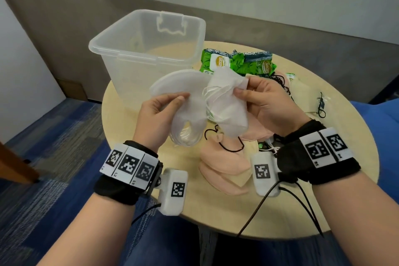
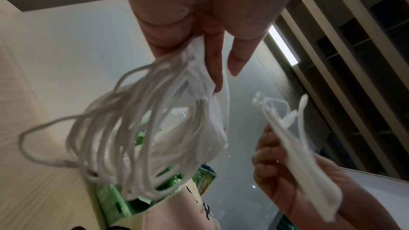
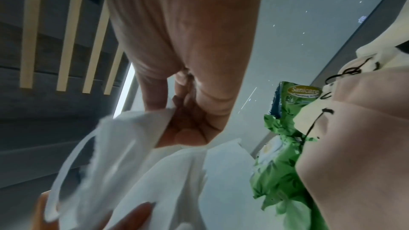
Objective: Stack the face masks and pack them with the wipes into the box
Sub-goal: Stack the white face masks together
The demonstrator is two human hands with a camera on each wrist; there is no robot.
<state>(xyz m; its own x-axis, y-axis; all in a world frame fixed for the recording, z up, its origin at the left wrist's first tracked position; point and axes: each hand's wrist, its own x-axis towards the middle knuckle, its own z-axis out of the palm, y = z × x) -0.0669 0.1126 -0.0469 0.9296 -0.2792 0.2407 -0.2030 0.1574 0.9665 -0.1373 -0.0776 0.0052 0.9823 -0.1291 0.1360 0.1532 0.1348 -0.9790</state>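
My left hand (image 1: 164, 103) pinches a bunch of white face masks (image 1: 179, 84) above the round table (image 1: 216, 211); their white ear loops (image 2: 106, 128) dangle below. My right hand (image 1: 254, 95) pinches a second bunch of white masks (image 1: 224, 103) right beside the first. Pink masks (image 1: 224, 164) with black loops lie on the table under my hands. Green wipes packs (image 1: 237, 62) lie behind, next to the clear plastic box (image 1: 146, 49), which stands open at the table's far left. In the right wrist view the white masks (image 3: 124, 155) sit at the right hand's fingertips (image 3: 186, 135).
Cream masks (image 1: 306, 90) and tangled black loops (image 1: 280, 80) lie at the table's right. A blue seat (image 1: 380, 127) is to the right, blue carpet (image 1: 54, 136) to the left. Cables (image 1: 259, 211) hang from my right wrist over the table's near edge.
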